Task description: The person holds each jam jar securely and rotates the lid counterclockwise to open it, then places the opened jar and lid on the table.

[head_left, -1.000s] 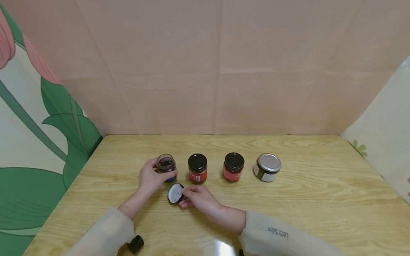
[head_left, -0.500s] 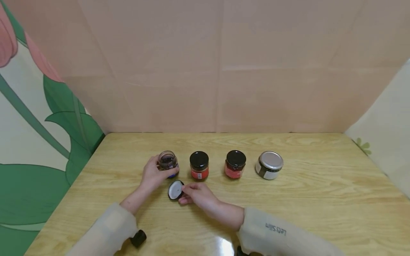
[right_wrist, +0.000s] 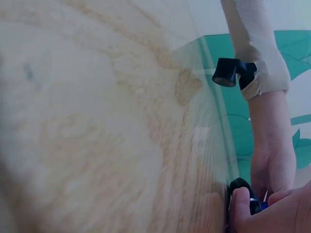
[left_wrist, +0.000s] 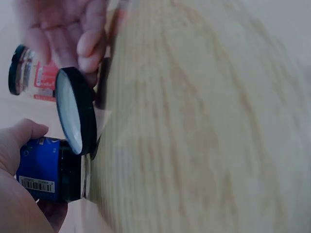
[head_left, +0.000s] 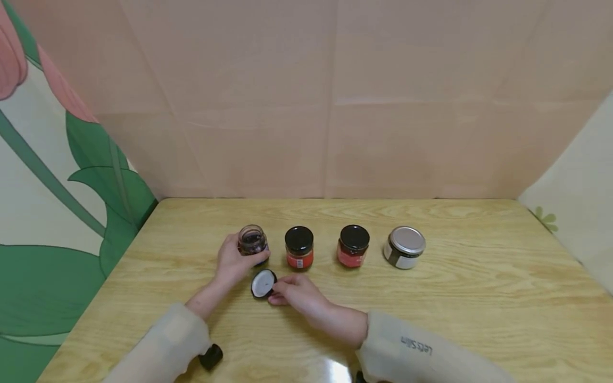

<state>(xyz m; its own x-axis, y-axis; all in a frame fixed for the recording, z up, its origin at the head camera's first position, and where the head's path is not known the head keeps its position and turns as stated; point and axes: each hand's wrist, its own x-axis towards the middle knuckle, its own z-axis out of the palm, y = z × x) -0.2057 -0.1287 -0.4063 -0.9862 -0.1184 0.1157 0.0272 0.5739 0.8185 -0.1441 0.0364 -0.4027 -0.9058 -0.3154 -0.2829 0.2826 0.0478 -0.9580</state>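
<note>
A: Item one, the jar being handled?
B: One open glass jar, blue label, dark contents, mouth upward; left of centre in the head view, below mid-frame.
A: Held?
B: By the left hand, its grip partly closed round the body, thumb across the near side. The left wrist view shows the jar at lower left, barcode visible.
A: Item two?
B: One black lid, white inner face showing, tilted on edge; just below the jar in the head view. The right hand pinches its rim, thumb against fingers.
A: Remaining stock?
B: Three closed jars, in a row to the right of item one: a red-labelled jar, black top; a pinkish-red-labelled jar, black top; at the right end, a silver-topped jar with a pale label.
A: Setting?
B: Wood-grain table across the lower frame; pinkish backdrop above; leaf mural at the left edge.
</note>
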